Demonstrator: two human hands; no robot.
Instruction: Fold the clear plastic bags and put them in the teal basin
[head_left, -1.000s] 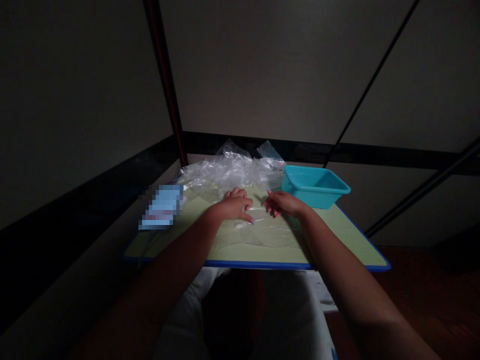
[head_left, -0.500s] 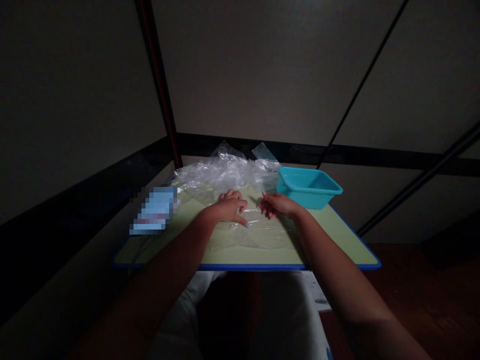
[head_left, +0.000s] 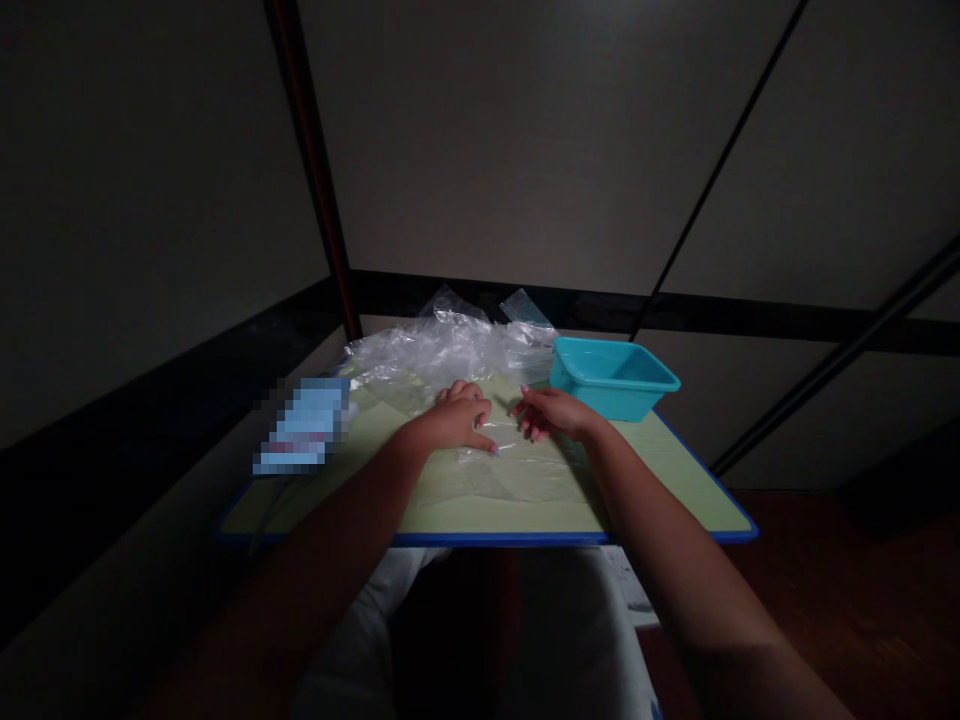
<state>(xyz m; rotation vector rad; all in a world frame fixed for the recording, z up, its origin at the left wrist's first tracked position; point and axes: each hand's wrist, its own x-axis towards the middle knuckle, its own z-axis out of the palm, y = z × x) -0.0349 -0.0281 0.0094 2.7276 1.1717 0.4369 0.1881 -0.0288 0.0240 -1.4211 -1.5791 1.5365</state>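
A clear plastic bag lies flat on the table in front of me. My left hand rests on its left part, thumb spread away from the bent fingers. Over the bag's right part is my right hand, its fingers loosely curled and apart, with nothing visible between them. Whether the right fingertips touch the film, I cannot tell. Beyond both hands a crumpled heap of clear plastic bags spreads along the table's back edge.
A turquoise plastic basket stands at the back right of the yellow table, which has a blue rim. On the left lies a blurred-out light blue object with a cord beside it. Walls rise behind and to the left.
The view has shifted slightly. Both hands keep nearly the same place and shape over the bag.
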